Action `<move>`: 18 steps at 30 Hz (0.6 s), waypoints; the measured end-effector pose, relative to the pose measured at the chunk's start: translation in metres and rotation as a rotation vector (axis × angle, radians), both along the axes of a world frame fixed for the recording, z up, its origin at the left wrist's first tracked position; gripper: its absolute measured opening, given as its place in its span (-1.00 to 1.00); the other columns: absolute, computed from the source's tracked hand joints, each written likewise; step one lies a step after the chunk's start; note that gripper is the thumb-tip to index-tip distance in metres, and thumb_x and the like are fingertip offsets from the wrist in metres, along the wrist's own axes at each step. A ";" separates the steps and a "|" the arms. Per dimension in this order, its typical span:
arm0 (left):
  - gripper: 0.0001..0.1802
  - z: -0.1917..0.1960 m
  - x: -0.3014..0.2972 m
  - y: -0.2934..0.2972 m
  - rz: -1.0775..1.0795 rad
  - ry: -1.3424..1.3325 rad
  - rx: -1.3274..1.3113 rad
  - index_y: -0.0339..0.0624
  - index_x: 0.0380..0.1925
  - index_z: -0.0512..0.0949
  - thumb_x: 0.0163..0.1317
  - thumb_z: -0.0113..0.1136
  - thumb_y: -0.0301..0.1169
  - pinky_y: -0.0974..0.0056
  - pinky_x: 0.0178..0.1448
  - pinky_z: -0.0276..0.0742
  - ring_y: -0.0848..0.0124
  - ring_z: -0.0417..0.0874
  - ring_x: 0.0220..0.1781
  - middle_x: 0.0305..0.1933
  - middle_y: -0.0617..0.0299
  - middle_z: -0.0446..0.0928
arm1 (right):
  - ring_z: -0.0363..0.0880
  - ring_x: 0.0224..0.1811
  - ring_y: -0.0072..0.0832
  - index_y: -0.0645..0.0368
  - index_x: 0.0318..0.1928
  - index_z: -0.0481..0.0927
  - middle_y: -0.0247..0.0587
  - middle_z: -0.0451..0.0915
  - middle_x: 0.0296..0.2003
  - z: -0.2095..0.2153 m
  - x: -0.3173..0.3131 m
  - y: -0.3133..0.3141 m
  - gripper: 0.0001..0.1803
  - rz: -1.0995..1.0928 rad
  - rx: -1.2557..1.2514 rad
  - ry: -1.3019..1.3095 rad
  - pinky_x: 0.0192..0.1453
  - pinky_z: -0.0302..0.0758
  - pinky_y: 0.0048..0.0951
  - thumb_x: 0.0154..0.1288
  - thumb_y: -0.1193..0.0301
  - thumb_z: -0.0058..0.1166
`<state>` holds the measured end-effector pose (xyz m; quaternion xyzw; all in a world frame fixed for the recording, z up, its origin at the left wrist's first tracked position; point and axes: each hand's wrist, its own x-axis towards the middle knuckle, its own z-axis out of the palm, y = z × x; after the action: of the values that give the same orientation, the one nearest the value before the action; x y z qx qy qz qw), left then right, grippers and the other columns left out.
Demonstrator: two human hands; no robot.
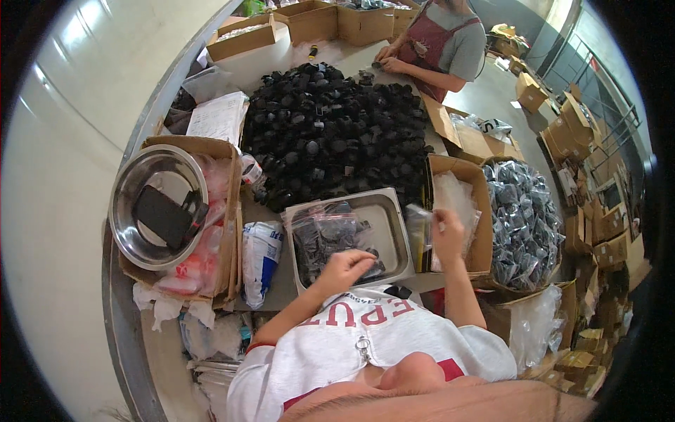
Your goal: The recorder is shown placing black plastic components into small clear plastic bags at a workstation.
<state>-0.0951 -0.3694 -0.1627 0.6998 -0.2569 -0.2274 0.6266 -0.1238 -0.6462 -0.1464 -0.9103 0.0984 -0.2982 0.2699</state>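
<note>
In front of me stands a rectangular steel tray, holding filled clear zip bags on its left side and a few small dark parts on the right. My left hand is over the tray's near part, its fingers pinched together; what they hold, if anything, is hidden. My right hand is raised beside the tray, at a cardboard box with clear bags inside. Its fingers are closed on a thin clear plastic bag. Beyond the tray lies a large heap of small black parts.
At left, a round steel bowl with a black phone-like object sits on a carton. A white-and-blue bag stands beside it. At right is a box of bagged dark pieces. A co-worker handles something across the table.
</note>
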 end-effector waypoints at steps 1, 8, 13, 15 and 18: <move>-0.68 -0.011 -0.004 -0.005 -0.099 0.106 -0.013 -0.37 -0.02 0.55 0.38 0.04 -0.35 0.40 -0.05 0.47 0.51 0.58 -0.16 -0.13 0.16 0.63 | 0.59 -0.27 -0.11 0.24 -0.28 0.60 -0.05 0.61 -0.35 0.017 -0.002 0.027 -0.86 0.155 0.005 -0.022 -0.19 0.52 -0.26 0.09 0.58 0.13; -0.69 -0.016 -0.006 -0.016 0.146 0.739 -0.457 -0.43 -0.12 0.52 0.41 -0.03 -0.35 0.36 -0.07 0.57 0.40 0.64 -0.16 -0.17 0.11 0.61 | 0.57 -0.27 -0.24 0.16 -0.31 0.58 -0.18 0.58 -0.37 0.006 -0.009 0.088 -0.81 0.712 -0.147 -0.088 -0.11 0.47 -0.26 -0.04 0.52 0.15; -0.77 -0.024 -0.010 -0.010 0.301 0.408 -0.255 -0.36 -0.33 0.61 0.32 0.15 -0.36 0.44 -0.28 0.51 0.55 0.60 -0.38 -0.40 0.21 0.63 | 0.57 -0.27 -0.12 0.19 -0.24 0.55 -0.14 0.58 -0.36 0.012 -0.011 0.103 -0.79 0.670 0.180 0.027 -0.22 0.51 -0.25 0.05 0.54 0.19; -0.77 -0.019 -0.012 -0.010 0.350 0.324 -0.218 -0.35 -0.38 0.63 0.28 0.20 -0.35 0.45 -0.32 0.48 0.57 0.58 -0.41 -0.45 0.24 0.62 | 0.57 -0.27 -0.09 0.21 -0.26 0.53 -0.10 0.58 -0.36 0.011 -0.012 0.103 -0.82 0.672 0.251 0.084 -0.25 0.50 -0.24 0.07 0.55 0.17; -0.76 -0.015 -0.014 -0.009 0.393 0.134 -0.116 -0.35 -0.42 0.65 0.24 0.26 -0.34 0.45 -0.38 0.45 0.59 0.56 -0.45 -0.50 0.27 0.62 | 0.57 -0.28 -0.05 0.24 -0.32 0.48 -0.03 0.57 -0.37 0.006 -0.011 0.099 -0.87 0.675 0.340 0.192 -0.27 0.49 -0.22 0.09 0.59 0.12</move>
<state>-0.1087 -0.3787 -0.1774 0.6825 -0.0862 -0.1318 0.7138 -0.1351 -0.5470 -0.1409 -0.8575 -0.1336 -0.0853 0.4895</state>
